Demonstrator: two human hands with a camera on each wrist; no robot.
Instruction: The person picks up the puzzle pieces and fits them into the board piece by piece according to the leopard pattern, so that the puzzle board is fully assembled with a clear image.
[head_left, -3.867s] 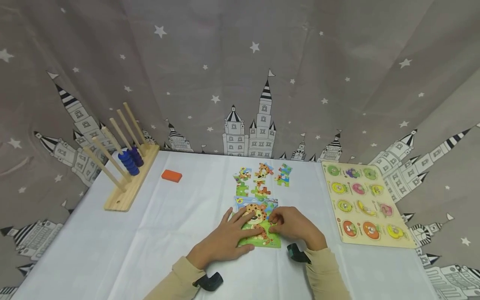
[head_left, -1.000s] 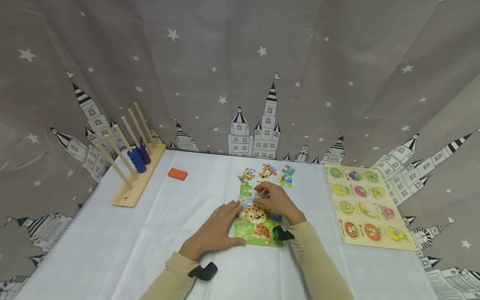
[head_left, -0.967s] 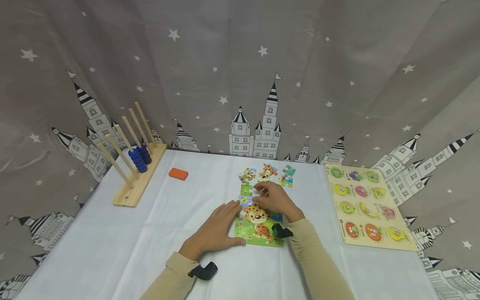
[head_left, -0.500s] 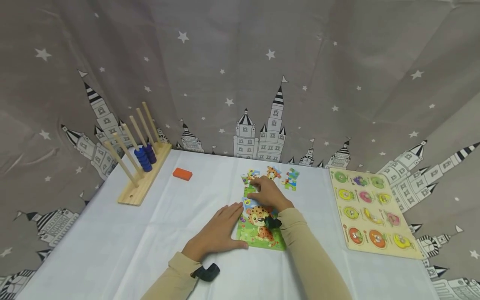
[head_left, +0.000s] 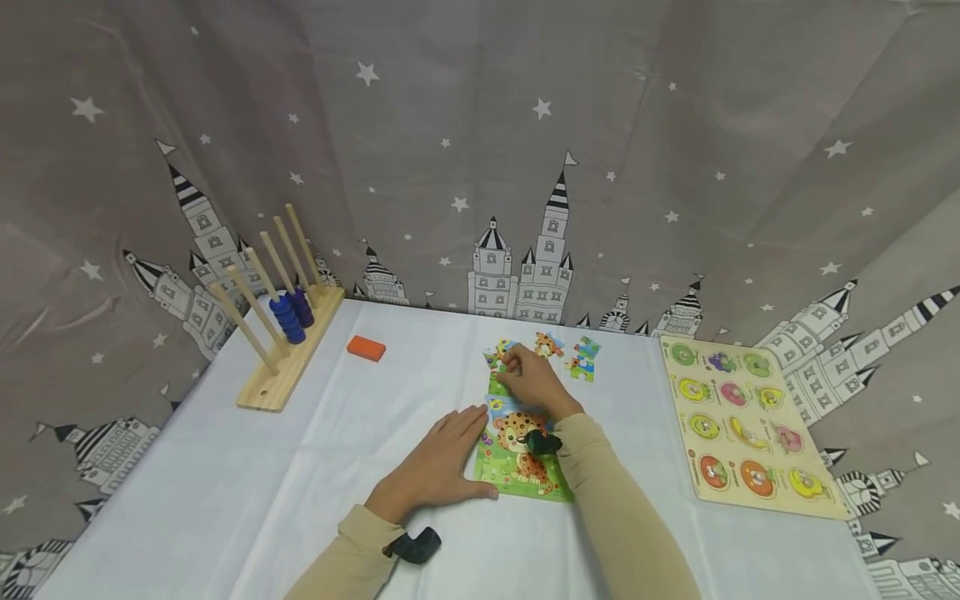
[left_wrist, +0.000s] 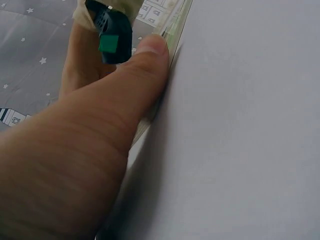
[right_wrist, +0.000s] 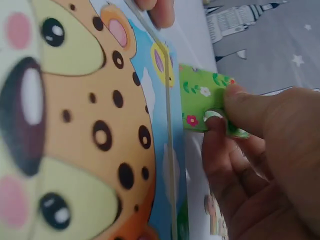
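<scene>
Your straight-fingered left hand (head_left: 435, 467) rests against the flat, square leopard-printed board (head_left: 513, 458), probably steadying it, while your right hand (head_left: 536, 383) pinches a green, flower-printed puzzle piece (right_wrist: 200, 95).

Green flowered puzzle piece (right_wrist: 195, 95) — pinched, just beside flat leopard board (head_left: 507, 467).

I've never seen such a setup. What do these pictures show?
No robot here: a person works barehanded. The wide picture comes from a camera on the head, the close ones from wrist cameras. On the white table are a leopard board, loose puzzle pieces, a fruit board, an orange block and a pegged stand with blue rings. The right hand pinches a green puzzle piece; the left hand lies at the leopard board's edge.
</scene>
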